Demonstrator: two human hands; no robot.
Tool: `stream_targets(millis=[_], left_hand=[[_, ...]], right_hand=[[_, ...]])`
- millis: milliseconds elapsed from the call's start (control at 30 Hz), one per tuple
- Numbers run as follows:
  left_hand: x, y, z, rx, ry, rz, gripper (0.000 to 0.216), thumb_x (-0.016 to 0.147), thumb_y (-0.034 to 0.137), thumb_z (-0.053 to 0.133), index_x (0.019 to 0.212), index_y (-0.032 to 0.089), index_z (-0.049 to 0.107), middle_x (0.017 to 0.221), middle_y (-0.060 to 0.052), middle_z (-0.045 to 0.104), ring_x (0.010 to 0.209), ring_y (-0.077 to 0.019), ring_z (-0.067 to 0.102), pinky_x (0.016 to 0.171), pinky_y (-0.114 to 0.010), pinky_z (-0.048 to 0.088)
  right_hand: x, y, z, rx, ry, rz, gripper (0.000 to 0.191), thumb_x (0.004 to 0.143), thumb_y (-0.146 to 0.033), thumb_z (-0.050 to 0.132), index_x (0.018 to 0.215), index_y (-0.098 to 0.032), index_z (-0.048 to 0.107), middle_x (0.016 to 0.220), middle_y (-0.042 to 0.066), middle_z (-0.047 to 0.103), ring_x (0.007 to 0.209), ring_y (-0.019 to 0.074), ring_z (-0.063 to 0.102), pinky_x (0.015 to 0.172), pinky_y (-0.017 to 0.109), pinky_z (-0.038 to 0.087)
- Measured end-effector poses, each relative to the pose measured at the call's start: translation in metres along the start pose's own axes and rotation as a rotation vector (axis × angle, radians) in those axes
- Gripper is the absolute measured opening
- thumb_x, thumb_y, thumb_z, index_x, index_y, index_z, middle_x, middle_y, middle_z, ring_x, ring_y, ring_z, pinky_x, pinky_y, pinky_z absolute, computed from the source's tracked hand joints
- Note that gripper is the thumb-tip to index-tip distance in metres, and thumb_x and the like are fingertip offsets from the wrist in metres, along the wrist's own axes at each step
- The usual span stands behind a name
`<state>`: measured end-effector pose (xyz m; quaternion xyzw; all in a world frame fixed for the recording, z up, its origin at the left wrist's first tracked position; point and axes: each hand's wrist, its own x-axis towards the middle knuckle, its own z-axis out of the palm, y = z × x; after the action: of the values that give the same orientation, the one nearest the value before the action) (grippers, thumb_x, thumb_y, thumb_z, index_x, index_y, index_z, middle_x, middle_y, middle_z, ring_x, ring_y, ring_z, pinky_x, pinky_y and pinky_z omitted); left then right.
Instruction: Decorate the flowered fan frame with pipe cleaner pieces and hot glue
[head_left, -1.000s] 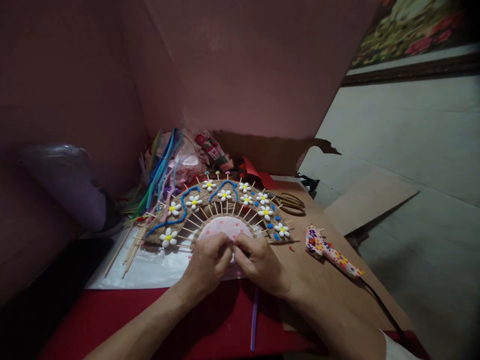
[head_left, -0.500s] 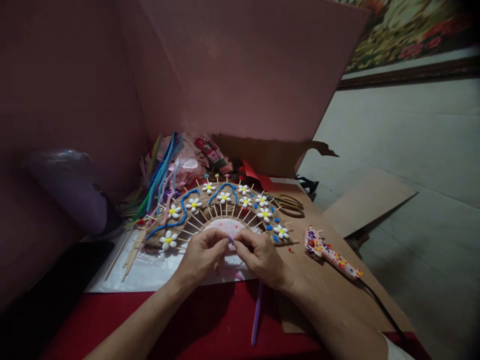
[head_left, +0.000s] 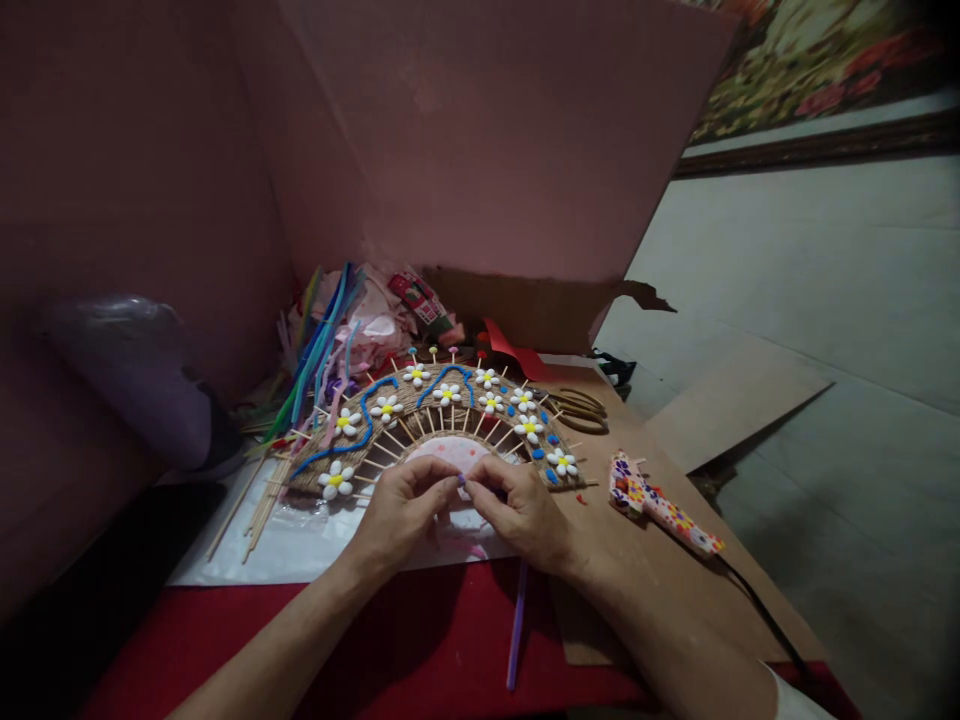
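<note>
My left hand [head_left: 411, 500] and my right hand [head_left: 521, 510] meet fingertip to fingertip at the middle. Both pinch one end of a purple pipe cleaner [head_left: 516, 630], whose tail hangs below my right hand; its middle stretch is hidden by that hand. Just beyond them lies a fan-shaped piece [head_left: 405, 428] of twine wound over wooden sticks. White flowers [head_left: 529, 429] with yellow centres, wavy blue pipe cleaner lines [head_left: 366, 415] and blue dots [head_left: 552, 476] decorate it. Its inner half-round [head_left: 450, 450] is pale with pink dots, partly covered by my fingers.
Scissors [head_left: 577, 408] and a flower-patterned glue gun [head_left: 660, 505] with a black cord rest on brown board [head_left: 622, 600] at right. Coloured pipe cleaners [head_left: 322, 345] and loose wooden sticks [head_left: 262, 510] lie left. A red cloth [head_left: 420, 640] covers the near edge.
Barely anything differs. Both hands keep their pinch in the same place, and the tail of the pipe cleaner has shifted very slightly to the right.
</note>
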<state>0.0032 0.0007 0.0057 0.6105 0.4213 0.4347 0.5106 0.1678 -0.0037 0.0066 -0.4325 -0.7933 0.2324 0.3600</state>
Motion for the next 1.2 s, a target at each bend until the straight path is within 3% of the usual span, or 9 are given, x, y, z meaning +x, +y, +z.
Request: stream_targets(millis=[233, 433, 533, 733, 933, 1200], left_hand=[[-0.001, -0.005, 0.0, 0.369, 0.047, 0.208, 0.014, 0.078, 0.023, 0.054, 0.077, 0.016, 0.066, 0.068, -0.003, 0.066, 0.063, -0.0136, 0.058, 0.055, -0.022, 0.044], [-0.001, -0.009, -0.002, 0.456, 0.12, 0.289, 0.013, 0.079, 0.02, 0.052, 0.079, 0.016, 0.064, 0.072, -0.004, 0.066, 0.066, -0.0147, 0.06, 0.059, -0.024, 0.046], [-0.001, -0.008, -0.003, 0.319, 0.087, 0.218, 0.013, 0.078, 0.023, 0.054, 0.078, 0.015, 0.064, 0.068, -0.004, 0.064, 0.06, -0.0133, 0.058, 0.055, -0.023, 0.046], [-0.001, 0.005, -0.004, -0.115, -0.044, -0.084, 0.02, 0.071, 0.032, 0.065, 0.076, 0.012, 0.064, 0.057, 0.001, 0.058, 0.04, -0.0082, 0.047, 0.035, -0.019, 0.039], [0.0, 0.001, -0.006, -0.237, -0.097, -0.128, 0.024, 0.067, 0.034, 0.069, 0.072, 0.011, 0.066, 0.056, -0.002, 0.062, 0.042, -0.0095, 0.052, 0.036, -0.02, 0.042], [0.001, 0.005, -0.002, -0.241, -0.062, -0.182, 0.024, 0.063, 0.032, 0.071, 0.068, 0.01, 0.063, 0.056, -0.002, 0.062, 0.042, -0.0099, 0.054, 0.038, -0.021, 0.045]], right_hand=[[0.001, -0.001, 0.001, -0.013, 0.016, 0.019, 0.015, 0.084, -0.02, 0.049, 0.072, -0.017, 0.057, 0.06, -0.002, 0.053, 0.055, 0.0102, 0.046, 0.053, 0.021, 0.034], [0.004, -0.002, 0.001, 0.057, 0.034, 0.074, 0.021, 0.085, -0.022, 0.046, 0.065, -0.018, 0.049, 0.058, -0.004, 0.045, 0.055, 0.0099, 0.041, 0.053, 0.022, 0.032], [0.004, -0.002, 0.0, 0.095, 0.036, 0.083, 0.019, 0.084, -0.02, 0.046, 0.065, -0.017, 0.049, 0.059, -0.004, 0.045, 0.056, 0.0097, 0.041, 0.054, 0.022, 0.032], [0.004, -0.002, -0.003, 0.226, -0.027, 0.084, 0.022, 0.084, -0.024, 0.046, 0.064, -0.017, 0.051, 0.062, -0.003, 0.047, 0.059, 0.0103, 0.042, 0.054, 0.022, 0.032], [0.003, -0.001, -0.002, 0.209, -0.004, 0.088, 0.021, 0.083, -0.021, 0.049, 0.063, -0.016, 0.049, 0.061, -0.003, 0.046, 0.059, 0.0095, 0.041, 0.054, 0.022, 0.031], [0.002, 0.0, 0.0, 0.223, -0.032, 0.078, 0.019, 0.084, -0.02, 0.047, 0.065, -0.016, 0.049, 0.062, -0.003, 0.045, 0.059, 0.0095, 0.041, 0.056, 0.022, 0.032]])
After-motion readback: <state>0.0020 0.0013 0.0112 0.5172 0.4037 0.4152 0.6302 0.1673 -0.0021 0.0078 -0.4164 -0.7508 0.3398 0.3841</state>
